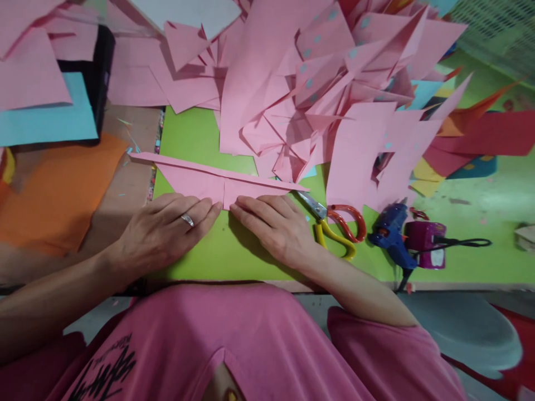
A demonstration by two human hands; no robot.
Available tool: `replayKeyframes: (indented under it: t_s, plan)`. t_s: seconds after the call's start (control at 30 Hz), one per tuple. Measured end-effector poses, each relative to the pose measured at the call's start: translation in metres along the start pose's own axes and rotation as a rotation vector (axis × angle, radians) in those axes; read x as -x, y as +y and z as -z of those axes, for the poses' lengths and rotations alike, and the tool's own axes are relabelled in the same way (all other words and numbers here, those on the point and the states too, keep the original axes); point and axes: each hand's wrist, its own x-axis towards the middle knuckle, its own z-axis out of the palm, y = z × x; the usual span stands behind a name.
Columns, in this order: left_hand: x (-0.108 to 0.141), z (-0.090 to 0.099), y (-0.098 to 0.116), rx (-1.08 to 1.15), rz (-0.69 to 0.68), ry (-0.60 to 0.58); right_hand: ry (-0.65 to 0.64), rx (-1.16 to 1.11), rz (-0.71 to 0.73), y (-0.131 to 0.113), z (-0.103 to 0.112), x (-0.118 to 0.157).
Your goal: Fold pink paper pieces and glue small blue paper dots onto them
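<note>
A sheet of folded pink paper [196, 175] lies on the green tabletop, with a long narrow folded strip along its far edge and a crease down the middle. My left hand [169, 228], with a ring on one finger, is closed over the near left part of the paper. Over the near right part, my right hand [273, 223] is closed in the same way, its fingertips pointing at the crease. Both thumbs are hidden. Scissors [320, 210] with one red and one yellow handle lie just right of my right hand, their tips close to the paper's right end.
A blue glue gun [393, 231] and a purple box with a black strap [426, 244] lie on the right. Pink paper pieces [267, 83] pile up at the back. Orange paper [62, 195] lies left, below light-blue paper [45, 120]. A grey stool [463, 328] stands below right.
</note>
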Motion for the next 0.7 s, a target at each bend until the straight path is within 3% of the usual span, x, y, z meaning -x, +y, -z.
replayKeyframes:
  t_s: [0.3, 0.7]
  plan:
    - [-0.0025, 0.0061, -0.0015, -0.001, -0.036, -0.016, 0.008, 0.022, -0.029, -0.0043, -0.0011, 0.0004]
    - [0.0029, -0.0015, -0.0017, 0.057, 0.011, 0.018, -0.057, 0.002, -0.042, -0.0048, 0.0013, 0.0002]
